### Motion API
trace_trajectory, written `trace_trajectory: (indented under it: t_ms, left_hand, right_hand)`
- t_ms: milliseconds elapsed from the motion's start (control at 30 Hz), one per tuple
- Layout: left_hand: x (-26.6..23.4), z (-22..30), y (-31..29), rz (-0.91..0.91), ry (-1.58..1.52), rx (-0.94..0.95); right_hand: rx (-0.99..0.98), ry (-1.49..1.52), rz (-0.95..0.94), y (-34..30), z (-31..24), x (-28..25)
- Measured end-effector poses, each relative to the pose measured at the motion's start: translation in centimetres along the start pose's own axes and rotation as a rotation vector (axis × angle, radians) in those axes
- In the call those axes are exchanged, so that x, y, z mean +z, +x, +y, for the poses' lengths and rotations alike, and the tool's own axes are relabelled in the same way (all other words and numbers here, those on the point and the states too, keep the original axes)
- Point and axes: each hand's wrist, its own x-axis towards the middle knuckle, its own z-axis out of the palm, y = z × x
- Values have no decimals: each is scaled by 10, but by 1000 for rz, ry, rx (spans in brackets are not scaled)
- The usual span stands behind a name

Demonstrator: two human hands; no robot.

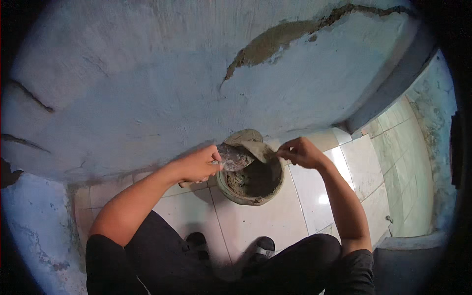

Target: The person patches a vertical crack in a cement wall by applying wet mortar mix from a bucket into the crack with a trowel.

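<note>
A round bucket (pixel 279 188) smeared with grey cement mortar (pixel 241 184) stands on the tiled floor near the wall. My left hand (pixel 199 164) is closed on a mortar-coated flat blade (pixel 236 158), which reaches over the bucket's left side; whether it has a handle is hidden. My right hand (pixel 302 152) pinches the end of a pointed trowel (pixel 259 150), its pale, mortar-covered blade slanting over the far rim. The two blades overlap or touch above the opening. Behind them is a rounded grey-brown piece (pixel 244 136), its kind unclear.
Ahead rises a blue wall (pixel 162 93) with a jagged mortar-filled crack (pixel 275 44) at upper right and dark cracks (pixel 32 96) at left. A brownish stick-like end (pixel 185 185) shows below my left hand. A ledge (pixel 413 241) is at lower right. My feet (pixel 263 246) are close to the bucket.
</note>
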Motion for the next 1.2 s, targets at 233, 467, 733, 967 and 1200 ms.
trace_trajectory:
  t_ms: [233, 467, 733, 967, 1200]
  left_hand:
    - [6, -11, 4, -102, -144, 13]
    - [14, -5, 14, -197, -300, -119]
    - [8, 9, -1, -263, -557, -186]
    - [10, -7, 1, -328, -576, -175]
    - [5, 12, 1, -160, -534, -146]
  right_hand:
    - [76, -25, 92, -55, 29, 8]
    - [-159, -104, 473, -70, 16, 40]
    - [-254, -164, 752, -66, 31, 113]
    - [-176, -158, 855, -95, 55, 130]
    - [-114, 74, 940, -95, 70, 98]
